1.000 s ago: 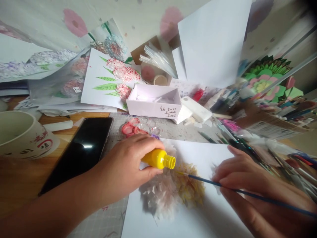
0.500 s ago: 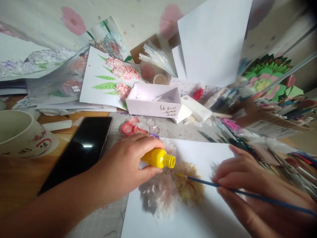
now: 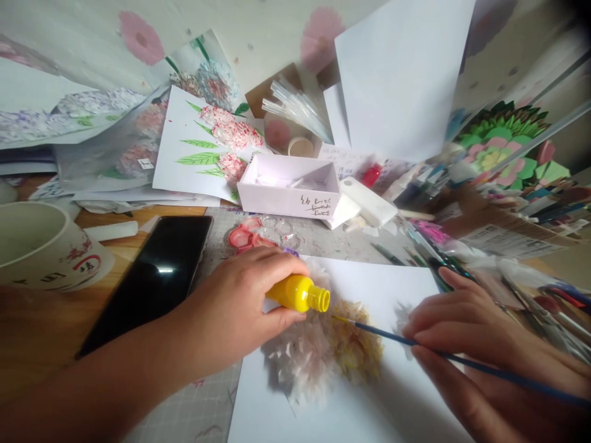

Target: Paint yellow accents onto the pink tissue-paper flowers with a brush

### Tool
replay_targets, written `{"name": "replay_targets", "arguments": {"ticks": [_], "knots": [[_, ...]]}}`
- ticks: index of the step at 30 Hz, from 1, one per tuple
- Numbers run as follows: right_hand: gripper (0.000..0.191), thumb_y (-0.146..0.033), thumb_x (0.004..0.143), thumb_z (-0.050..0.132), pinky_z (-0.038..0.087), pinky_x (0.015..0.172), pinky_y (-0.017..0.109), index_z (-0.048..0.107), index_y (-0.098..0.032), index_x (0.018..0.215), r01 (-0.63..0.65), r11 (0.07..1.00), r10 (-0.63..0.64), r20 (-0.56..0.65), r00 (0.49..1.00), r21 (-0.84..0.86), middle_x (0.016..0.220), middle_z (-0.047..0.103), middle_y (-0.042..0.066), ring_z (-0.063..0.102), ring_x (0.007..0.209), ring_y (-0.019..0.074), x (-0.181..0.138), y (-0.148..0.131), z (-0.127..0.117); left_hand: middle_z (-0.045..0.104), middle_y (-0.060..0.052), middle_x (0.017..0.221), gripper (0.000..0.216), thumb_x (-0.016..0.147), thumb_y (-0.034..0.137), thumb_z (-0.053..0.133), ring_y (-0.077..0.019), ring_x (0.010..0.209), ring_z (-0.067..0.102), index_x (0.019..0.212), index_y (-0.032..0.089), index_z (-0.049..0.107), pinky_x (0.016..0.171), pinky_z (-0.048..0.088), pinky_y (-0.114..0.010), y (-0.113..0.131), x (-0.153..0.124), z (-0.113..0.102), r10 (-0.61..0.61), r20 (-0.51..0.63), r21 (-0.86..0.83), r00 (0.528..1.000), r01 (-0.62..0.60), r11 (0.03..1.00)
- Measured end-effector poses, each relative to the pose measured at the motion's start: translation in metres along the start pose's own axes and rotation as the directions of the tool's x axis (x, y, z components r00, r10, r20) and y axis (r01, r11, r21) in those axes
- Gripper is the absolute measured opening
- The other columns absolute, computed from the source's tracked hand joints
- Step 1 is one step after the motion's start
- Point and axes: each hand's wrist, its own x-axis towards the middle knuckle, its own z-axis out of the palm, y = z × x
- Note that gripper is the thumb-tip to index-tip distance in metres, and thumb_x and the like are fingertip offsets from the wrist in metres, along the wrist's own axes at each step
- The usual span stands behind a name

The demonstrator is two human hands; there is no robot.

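Note:
My left hand [image 3: 263,289] is wrapped round an uncapped yellow paint bottle [image 3: 300,293], tipped on its side with the mouth pointing right. My right hand [image 3: 480,351] pinches a thin blue paintbrush [image 3: 392,335], whose yellow-coated tip is just right of and below the bottle mouth. Under them lies a white sheet of paper [image 3: 263,418] bearing raised, petalled flowers. One flower [image 3: 357,347] is tinted yellow and sits beneath the brush tip. Left of it is a pale, whitish flower [image 3: 302,363], partly covered by my left hand and the bottle.
A black phone [image 3: 152,277] and a white bowl [image 3: 50,246] stand to the left. Behind are a paint palette [image 3: 247,234] with reddish wells, a small white box [image 3: 286,200] and a finished flower picture [image 3: 180,126]. Brushes [image 3: 558,320] crowd the right side.
The whole view has shifted slightly, so most things appear a little further right. The brush tip sits slightly lower relative to the bottle mouth. Both hands keep their hold.

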Motion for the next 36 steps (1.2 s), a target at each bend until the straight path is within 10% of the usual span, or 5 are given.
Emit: {"name": "replay_targets", "arguments": {"ticks": [36], "knots": [[0.013, -0.012, 0.083, 0.066, 0.037, 0.116, 0.036, 0.064, -0.024, 0.088, -0.052, 0.998, 0.053, -0.038, 0.998, 0.028, 0.078, 0.072, -0.004, 0.071, 0.071, 0.0141, 0.002, -0.0037, 0.0039, 0.073, 0.004, 0.095, 0.028, 0.071, 0.02, 0.076, -0.0192, 0.089, 0.067, 0.096, 0.028, 0.068, 0.078, 0.048, -0.029, -0.0038, -0.0032, 0.0023, 0.007, -0.025, -0.007, 1.0, -0.007, 1.0]]}}
